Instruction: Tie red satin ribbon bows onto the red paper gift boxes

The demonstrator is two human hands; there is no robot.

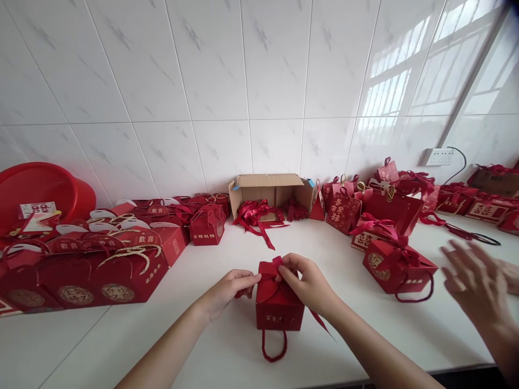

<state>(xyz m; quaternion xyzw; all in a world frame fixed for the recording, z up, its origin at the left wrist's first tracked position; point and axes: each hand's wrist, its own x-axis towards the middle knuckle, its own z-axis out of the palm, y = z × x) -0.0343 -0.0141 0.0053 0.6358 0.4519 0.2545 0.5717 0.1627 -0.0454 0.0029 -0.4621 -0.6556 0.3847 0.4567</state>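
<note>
In front of me on the white table stands a small red gift box with gold lettering. A dark red cord handle hangs from its near side. Across its top runs a red ribbon, one tail trailing down the right side. My right hand pinches that ribbon over the lid. At the box's left edge, my left hand is closed, with its fingers curled round red ribbon and its thumb touching the box corner.
Rows of red gift boxes fill the left, by a red basin. Behind stands an open cardboard box with loose ribbons. A bowed box sits at right, near another person's blurred hands.
</note>
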